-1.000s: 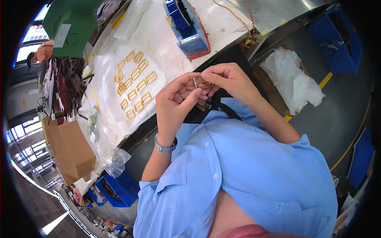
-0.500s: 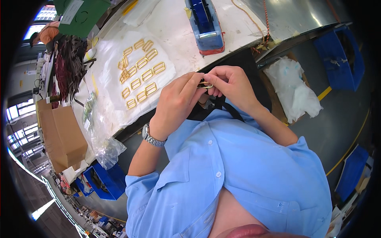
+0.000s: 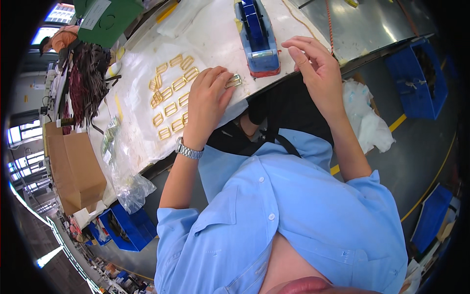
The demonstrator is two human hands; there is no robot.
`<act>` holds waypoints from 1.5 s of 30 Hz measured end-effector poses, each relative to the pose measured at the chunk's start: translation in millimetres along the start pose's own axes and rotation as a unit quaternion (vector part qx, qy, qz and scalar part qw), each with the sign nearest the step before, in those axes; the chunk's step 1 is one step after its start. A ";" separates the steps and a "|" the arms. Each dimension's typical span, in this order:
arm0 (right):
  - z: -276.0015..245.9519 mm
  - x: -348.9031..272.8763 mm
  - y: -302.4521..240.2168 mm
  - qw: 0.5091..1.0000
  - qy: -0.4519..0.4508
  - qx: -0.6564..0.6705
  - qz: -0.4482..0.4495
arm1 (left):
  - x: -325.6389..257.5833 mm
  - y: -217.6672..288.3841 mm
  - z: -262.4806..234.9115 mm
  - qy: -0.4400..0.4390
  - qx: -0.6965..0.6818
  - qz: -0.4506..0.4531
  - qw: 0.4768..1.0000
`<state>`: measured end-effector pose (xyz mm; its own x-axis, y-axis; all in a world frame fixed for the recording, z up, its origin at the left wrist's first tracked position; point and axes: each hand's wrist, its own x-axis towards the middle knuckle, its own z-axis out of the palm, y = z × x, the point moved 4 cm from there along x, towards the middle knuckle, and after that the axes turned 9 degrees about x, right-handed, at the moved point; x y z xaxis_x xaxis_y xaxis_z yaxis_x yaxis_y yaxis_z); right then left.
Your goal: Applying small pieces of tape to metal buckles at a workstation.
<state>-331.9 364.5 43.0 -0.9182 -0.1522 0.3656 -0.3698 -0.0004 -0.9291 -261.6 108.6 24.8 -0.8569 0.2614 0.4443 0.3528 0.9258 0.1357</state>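
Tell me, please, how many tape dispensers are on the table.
1: the blue tape dispenser, on the white table, between the left hand and the right hand but farther forward. I see no other.

Bright indoor light, bent edges
Windows point(image 3: 59, 13) and a ceiling lamp point(image 3: 50, 256) glare at left; the metal sheet point(image 3: 364, 29) shines; corners fall black, far background perhaps slightly soft.

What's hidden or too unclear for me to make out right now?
All in the head view:
Gold buckles: some partly covered by the left hand.
Metal buckle in that hand: one end hidden by the fingers.
Tape dispenser: far end cut off by the top edge.
Green box: also cut off there.
Blue bin, lower left: contents too dark and small.
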 end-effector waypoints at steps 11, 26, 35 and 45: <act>31.7 24.1 34.8 0.994 -0.063 -0.046 0.081 | 74.5 22.4 -33.0 0.173 -0.028 0.079 0.981; 36.2 -47.7 -31.3 0.958 -0.042 0.232 0.165 | 140.3 19.4 -21.2 0.166 0.018 0.105 0.980; 32.8 -122.9 5.1 0.932 -0.147 0.171 0.284 | 166.3 11.4 -5.7 0.017 -0.024 0.030 0.999; 35.7 -129.0 36.3 0.931 -0.126 0.205 0.274 | 41.1 -29.1 -82.0 -0.013 0.000 -0.099 0.995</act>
<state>-221.8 348.8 -39.9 -0.8715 -0.4680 -0.1461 0.2770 -0.2240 -0.9344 -276.2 70.0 111.7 -0.9189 0.0803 0.3863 0.1758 0.9598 0.2188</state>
